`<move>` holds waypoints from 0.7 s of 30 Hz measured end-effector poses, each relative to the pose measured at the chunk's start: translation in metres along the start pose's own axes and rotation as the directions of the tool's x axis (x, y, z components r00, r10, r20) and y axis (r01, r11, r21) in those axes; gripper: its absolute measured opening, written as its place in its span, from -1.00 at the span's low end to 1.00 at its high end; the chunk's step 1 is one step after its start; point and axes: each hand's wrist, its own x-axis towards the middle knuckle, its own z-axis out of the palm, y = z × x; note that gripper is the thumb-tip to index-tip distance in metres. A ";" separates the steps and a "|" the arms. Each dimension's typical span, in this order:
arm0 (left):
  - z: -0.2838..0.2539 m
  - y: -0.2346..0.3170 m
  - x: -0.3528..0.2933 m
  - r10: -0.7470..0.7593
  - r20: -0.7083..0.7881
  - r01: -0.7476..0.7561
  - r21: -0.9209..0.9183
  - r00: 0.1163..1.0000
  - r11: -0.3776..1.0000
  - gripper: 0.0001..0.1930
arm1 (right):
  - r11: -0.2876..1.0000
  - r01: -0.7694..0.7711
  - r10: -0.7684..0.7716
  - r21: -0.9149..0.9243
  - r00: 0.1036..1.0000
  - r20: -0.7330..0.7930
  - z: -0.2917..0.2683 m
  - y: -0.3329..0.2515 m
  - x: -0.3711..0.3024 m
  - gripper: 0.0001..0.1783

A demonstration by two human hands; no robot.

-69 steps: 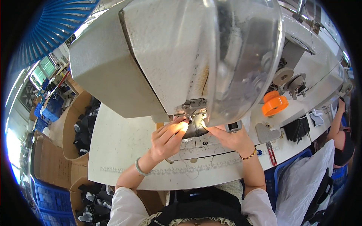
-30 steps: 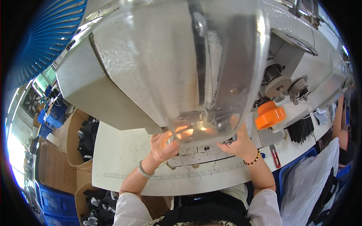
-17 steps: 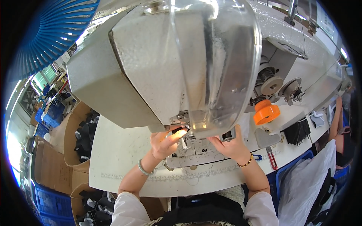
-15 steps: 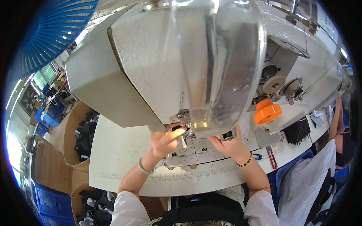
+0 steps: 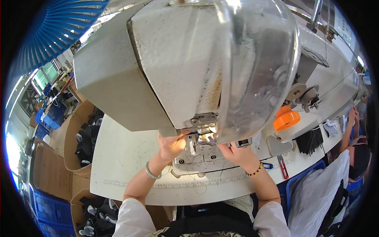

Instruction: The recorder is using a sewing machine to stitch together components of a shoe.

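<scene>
A large off-white sewing machine (image 5: 173,59) fills the middle of the view, with a lamp glowing at its needle area (image 5: 206,134). My left hand (image 5: 171,147) is beside the left of the needle, under the machine head. Its fingers are bent together; their tips and whatever they hold are mostly hidden. To the right of the needle is my right hand (image 5: 240,155), fingers curled in and thumb pointing at the needle. A dark block (image 5: 243,143) by those fingers hides part of them. Below both hands lies the metal needle plate (image 5: 201,157).
On the white table (image 5: 126,158) are a ruler strip, loose thread, red-handled snips (image 5: 283,168), a blue tool (image 5: 267,166) and a bundle of black strips (image 5: 310,141). Cartons of black-and-grey pieces (image 5: 85,144) stand left. Another person (image 5: 355,150) sits far right.
My left fingers, seen before with a dark piece at the needle, have drawn back left behind the machine head. My right hand stays nearly in place. The view has shifted slightly.
</scene>
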 end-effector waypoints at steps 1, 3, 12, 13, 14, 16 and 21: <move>0.001 -0.001 -0.001 -0.001 0.006 0.001 0.061 1.000 0.998 -0.75 | 0.999 -0.047 0.046 0.026 0.999 0.027 0.001 0.000 -0.001 -0.75; 0.001 -0.003 -0.001 0.015 -0.003 -0.014 0.070 1.000 0.997 -0.74 | 0.994 -0.084 0.083 0.066 0.996 0.016 0.003 0.000 -0.004 -0.76; -0.001 0.001 0.002 0.024 0.000 -0.024 0.158 1.000 0.987 -0.75 | 0.974 -0.121 0.114 0.193 0.992 0.044 0.008 0.002 -0.012 -0.69; -0.001 0.002 0.003 0.016 0.000 -0.016 0.152 1.000 0.988 -0.76 | 0.970 -0.149 0.137 0.193 0.988 0.072 0.008 0.002 -0.011 -0.65; 0.000 0.003 0.004 0.016 -0.011 -0.014 0.135 1.000 0.991 -0.76 | 0.970 -0.153 0.141 0.191 0.987 0.074 0.007 0.001 -0.010 -0.62; 0.000 0.005 0.007 0.014 -0.022 -0.011 0.112 1.000 0.994 -0.77 | 0.970 -0.143 0.132 0.196 0.989 0.070 0.005 0.000 -0.007 -0.55; -0.002 0.008 0.011 0.001 -0.004 0.000 0.121 1.000 0.993 -0.80 | 0.937 -0.210 0.189 0.281 0.977 0.100 0.000 -0.004 -0.001 -0.48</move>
